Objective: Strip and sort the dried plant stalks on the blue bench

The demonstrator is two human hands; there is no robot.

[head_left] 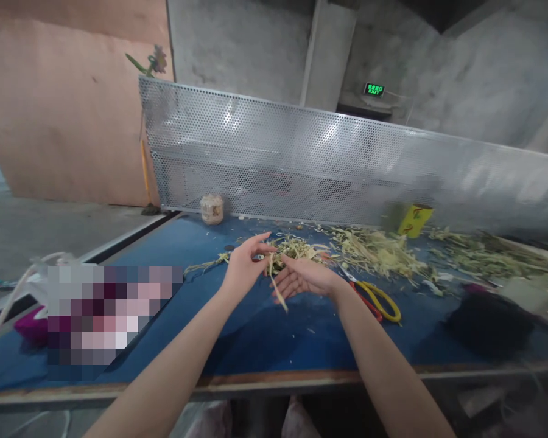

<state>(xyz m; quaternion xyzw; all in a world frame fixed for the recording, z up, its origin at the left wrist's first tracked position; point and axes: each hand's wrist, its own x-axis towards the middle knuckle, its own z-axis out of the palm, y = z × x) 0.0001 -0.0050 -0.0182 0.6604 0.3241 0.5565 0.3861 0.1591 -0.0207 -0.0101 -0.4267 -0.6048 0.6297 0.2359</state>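
My left hand (246, 263) pinches the top of a pale, dry plant strip (276, 286) that hangs down over the blue table top (274, 340). Beside it, my right hand (304, 277) lies palm up with its fingers stretched out, just under and beside the strip. Both hands hover close together in front of a heap of yellowish plant trimmings (374, 249).
Scissors with yellow and red handles (377, 299) lie right of my right hand. A perforated metal screen (347, 170) stands along the table's back, with a small jar (212, 208) and a yellow box (414, 220) before it. A black object (491, 322) lies at the right, a magenta item (31, 325) at the left.
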